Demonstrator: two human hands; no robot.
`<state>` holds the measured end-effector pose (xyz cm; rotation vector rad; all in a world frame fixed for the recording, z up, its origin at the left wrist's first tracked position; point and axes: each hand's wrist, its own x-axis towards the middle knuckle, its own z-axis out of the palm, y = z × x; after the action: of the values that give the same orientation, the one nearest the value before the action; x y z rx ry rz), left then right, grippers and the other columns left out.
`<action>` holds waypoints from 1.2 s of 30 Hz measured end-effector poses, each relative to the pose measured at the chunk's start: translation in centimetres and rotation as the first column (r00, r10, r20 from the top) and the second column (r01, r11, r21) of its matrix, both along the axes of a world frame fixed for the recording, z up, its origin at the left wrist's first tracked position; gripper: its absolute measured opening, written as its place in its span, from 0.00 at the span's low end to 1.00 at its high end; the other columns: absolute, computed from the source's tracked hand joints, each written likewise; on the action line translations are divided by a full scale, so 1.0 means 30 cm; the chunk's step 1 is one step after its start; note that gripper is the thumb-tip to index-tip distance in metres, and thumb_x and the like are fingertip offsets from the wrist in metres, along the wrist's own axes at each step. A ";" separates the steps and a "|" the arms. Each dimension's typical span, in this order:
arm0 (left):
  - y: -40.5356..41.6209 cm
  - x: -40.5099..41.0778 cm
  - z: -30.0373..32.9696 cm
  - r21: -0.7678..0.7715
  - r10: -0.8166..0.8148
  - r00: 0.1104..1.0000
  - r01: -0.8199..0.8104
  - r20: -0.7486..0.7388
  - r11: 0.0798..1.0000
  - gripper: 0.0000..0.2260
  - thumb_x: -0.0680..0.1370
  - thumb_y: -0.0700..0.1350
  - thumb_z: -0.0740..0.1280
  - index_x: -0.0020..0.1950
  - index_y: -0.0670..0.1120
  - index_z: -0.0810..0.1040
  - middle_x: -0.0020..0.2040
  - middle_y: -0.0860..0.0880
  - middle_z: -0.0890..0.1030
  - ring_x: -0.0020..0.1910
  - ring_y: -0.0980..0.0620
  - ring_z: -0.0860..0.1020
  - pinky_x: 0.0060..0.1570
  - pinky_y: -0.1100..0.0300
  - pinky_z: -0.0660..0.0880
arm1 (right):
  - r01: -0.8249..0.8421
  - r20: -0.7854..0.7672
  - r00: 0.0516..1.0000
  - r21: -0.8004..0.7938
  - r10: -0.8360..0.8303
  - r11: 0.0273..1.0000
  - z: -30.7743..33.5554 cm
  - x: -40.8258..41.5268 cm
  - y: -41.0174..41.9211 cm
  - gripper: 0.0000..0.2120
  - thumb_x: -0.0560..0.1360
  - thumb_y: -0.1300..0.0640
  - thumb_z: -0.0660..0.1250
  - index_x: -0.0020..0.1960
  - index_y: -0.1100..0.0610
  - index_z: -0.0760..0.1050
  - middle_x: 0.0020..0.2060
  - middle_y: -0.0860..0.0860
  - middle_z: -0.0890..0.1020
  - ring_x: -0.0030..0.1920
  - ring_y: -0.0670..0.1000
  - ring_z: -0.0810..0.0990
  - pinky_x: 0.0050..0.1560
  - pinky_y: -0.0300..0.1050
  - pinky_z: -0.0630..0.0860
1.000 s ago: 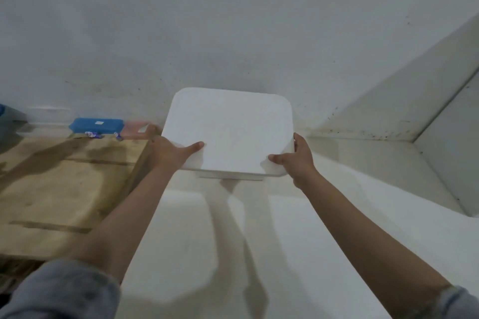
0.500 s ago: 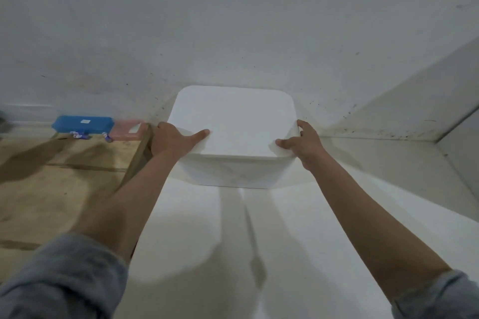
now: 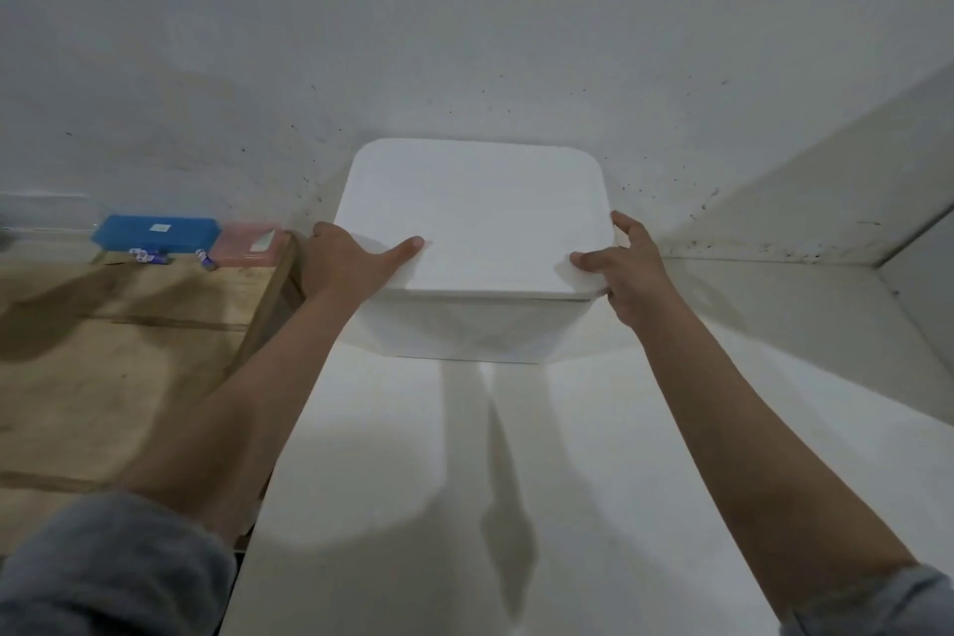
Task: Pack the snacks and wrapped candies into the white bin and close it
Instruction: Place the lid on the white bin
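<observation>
The white bin (image 3: 464,331) stands on a white surface against the far wall, with its flat white lid (image 3: 480,217) lying on top. My left hand (image 3: 351,263) grips the bin's left front corner, thumb resting on the lid. My right hand (image 3: 627,269) holds the right front corner, thumb on the lid and fingers spread down the side. The closed lid hides whatever is inside; no snacks or candies show.
The white surface (image 3: 516,480) runs toward me. A wooden tabletop (image 3: 103,351) lies to the left, with a blue box (image 3: 155,232), a pink box (image 3: 248,251) and small purple-wrapped items (image 3: 149,256) at its far edge. A wall corner rises on the right.
The bin with its lid has come down and away from me to rest on the white surface by the wall. Both hands stayed on its front corners; the right fingers have spread.
</observation>
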<state>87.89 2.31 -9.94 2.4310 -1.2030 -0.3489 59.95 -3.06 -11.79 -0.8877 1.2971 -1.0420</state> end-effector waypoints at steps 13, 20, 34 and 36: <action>0.018 0.021 -0.005 0.000 -0.017 0.998 0.017 -0.065 1.000 0.48 0.64 0.72 0.67 0.63 0.33 0.64 0.44 0.45 0.72 0.48 0.44 0.77 0.40 0.55 0.69 | -0.038 -0.121 0.992 0.001 0.037 0.999 -0.043 0.024 0.017 0.37 0.70 0.65 0.72 0.73 0.52 0.59 0.61 0.54 0.74 0.59 0.55 0.76 0.63 0.51 0.73; 0.022 0.009 -0.030 -0.101 -0.014 0.994 0.004 -0.104 0.995 0.46 0.66 0.69 0.69 0.66 0.35 0.63 0.60 0.40 0.74 0.58 0.41 0.75 0.47 0.55 0.69 | 0.109 -0.332 0.929 -0.175 -0.163 0.978 -0.104 0.068 0.032 0.21 0.78 0.52 0.62 0.70 0.47 0.63 0.65 0.49 0.74 0.60 0.51 0.76 0.62 0.48 0.73; 0.017 0.007 -0.087 -0.289 0.030 0.996 -0.053 -0.083 0.956 0.36 0.70 0.64 0.69 0.65 0.37 0.68 0.62 0.41 0.73 0.62 0.42 0.72 0.55 0.54 0.68 | 0.313 -0.055 0.934 -0.349 -0.353 0.883 -0.192 0.103 0.049 0.19 0.79 0.62 0.59 0.69 0.55 0.70 0.66 0.45 0.74 0.66 0.42 0.71 0.68 0.36 0.67; 0.018 0.014 -0.081 -0.313 0.027 0.995 -0.057 -0.097 0.948 0.34 0.70 0.65 0.68 0.61 0.37 0.70 0.57 0.42 0.74 0.57 0.42 0.74 0.50 0.56 0.68 | 0.307 -0.057 0.937 -0.335 -0.345 0.891 -0.181 0.104 0.052 0.19 0.79 0.62 0.59 0.69 0.55 0.70 0.64 0.45 0.75 0.64 0.42 0.72 0.64 0.31 0.68</action>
<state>88.32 2.83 -12.38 2.1376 -1.0743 -0.2321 63.07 -1.51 -17.23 -1.0053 1.4294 -1.5206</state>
